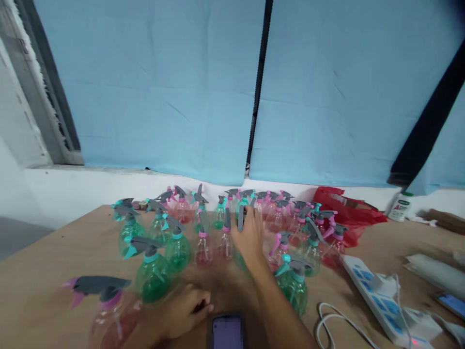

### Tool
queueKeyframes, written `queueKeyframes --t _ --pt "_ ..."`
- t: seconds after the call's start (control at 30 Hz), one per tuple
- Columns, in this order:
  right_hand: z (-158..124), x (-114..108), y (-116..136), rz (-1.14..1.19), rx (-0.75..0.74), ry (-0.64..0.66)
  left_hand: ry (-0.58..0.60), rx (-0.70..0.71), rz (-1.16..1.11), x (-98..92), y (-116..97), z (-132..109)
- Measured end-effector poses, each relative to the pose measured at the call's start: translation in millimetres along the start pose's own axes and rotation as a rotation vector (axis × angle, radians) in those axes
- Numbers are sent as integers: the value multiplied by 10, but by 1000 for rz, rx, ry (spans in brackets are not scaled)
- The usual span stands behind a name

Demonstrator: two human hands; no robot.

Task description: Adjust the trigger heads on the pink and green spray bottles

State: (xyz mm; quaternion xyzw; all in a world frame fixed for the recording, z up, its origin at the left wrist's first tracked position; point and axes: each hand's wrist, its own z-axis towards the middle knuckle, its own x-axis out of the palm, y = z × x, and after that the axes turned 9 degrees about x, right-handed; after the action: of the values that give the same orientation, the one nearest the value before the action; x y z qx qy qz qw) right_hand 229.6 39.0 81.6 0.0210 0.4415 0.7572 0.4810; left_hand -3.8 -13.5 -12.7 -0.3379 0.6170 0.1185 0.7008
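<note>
Item: translucent green plastic spray bottle with a grey trigger head (240, 220). Location: mid-table, on or just above the brown tabletop (47, 271), beside a translucent pink, round-bellied spray bottle (225, 245); contact with the table cannot be told.

Right hand (250, 235): closed over the top of the green bottle, thumb side toward the viewer; far fingertips hidden.
Left hand (192, 308): blurred, loosely curled with a gap between thumb and fingers, nothing visible in it; near a dark-framed phone (228, 332).

Handling (judged): light if empty; whether it holds liquid cannot be told. Thin-walled, somewhat flexible belly, smooth and likely slippery; stiff head. Top-heavy when empty, so apt to tip. Best hold: the collar under the head, or around the belly; the trigger is a poor hold, as it may move.

Appearance: slim grey head lever pointing toward the viewer; green body below, mostly covered by hand and forearm. Fuller view of a like piece: green bottle with turquoise collar (178, 252), upright, rounded, grey-topped.
</note>
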Motion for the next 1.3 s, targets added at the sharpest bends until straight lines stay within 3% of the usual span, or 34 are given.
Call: queueKeyframes --t 0.1,0.2,0.33,0.43,0.6,0.77,0.97,1.3 --pt "4 -170 184 250 -100 151 1 1 6 -12 -18 4" --pt "-39 -220 269 560 -201 445 -15 -2 27 -27 -32 3" --pt "-142 -46 167 744 -233 855 -17 17 18 -34 -26 -2" --pt "-225 188 8 848 -129 981 -22 18 8 -30 -20 1" --pt "-328 445 -143 1056 84 1080 -24 29 2 -33 -36 9" --pt "-300 427 -157 1061 78 1105 -33 18 1 -34 -44 5" --pt "-107 309 -246 1089 136 838 -8 14 12 -40 -35 1" --pt "-60 327 -327 1045 156 893 -8 5 25 -29 -26 11"
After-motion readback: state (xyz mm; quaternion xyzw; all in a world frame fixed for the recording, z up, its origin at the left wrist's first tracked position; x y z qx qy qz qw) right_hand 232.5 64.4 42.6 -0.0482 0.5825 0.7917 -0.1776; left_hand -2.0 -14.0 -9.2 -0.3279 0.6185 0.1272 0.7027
